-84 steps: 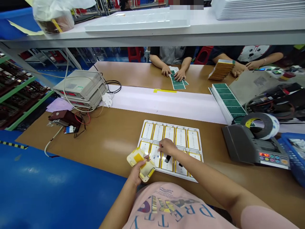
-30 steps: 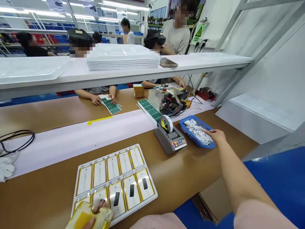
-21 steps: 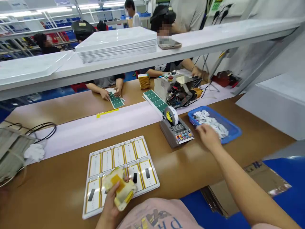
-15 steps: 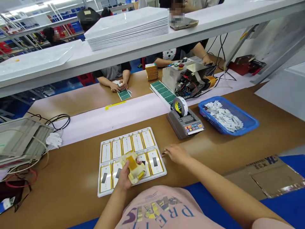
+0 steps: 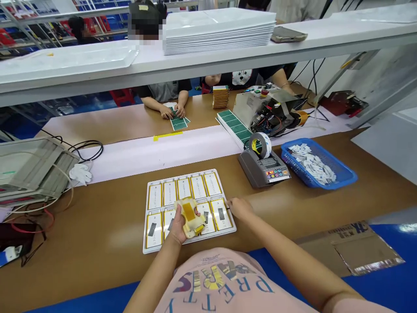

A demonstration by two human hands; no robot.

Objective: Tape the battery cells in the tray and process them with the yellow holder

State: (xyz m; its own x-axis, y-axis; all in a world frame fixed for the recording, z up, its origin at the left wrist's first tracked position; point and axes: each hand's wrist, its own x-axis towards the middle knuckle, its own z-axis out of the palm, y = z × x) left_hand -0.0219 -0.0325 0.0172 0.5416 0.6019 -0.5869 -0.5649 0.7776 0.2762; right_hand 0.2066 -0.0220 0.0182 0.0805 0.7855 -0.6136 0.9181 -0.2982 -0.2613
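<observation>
A white tray (image 5: 145, 221) of flat yellow-edged battery cells lies on the brown table in front of me. My left hand (image 5: 178, 224) is closed round a cream and yellow block-shaped tool (image 5: 190, 217), held over the tray's front row. My right hand (image 5: 240, 208) rests at the tray's right edge, fingers pinched together on a small dark piece I cannot make out. Some cells in the front row carry a small black strip.
A grey tape dispenser (image 5: 263, 166) stands right of the tray, with a blue basket (image 5: 339, 174) of white labels beyond it. A grey instrument (image 5: 29, 170) with cables sits at the left. Across the table other people's hands (image 5: 172, 112) handle green cards. A shelf (image 5: 208, 56) spans overhead.
My right hand came back from the blue basket to the tray's right edge. My left hand kept the tool over the tray. The view swung back from the right.
</observation>
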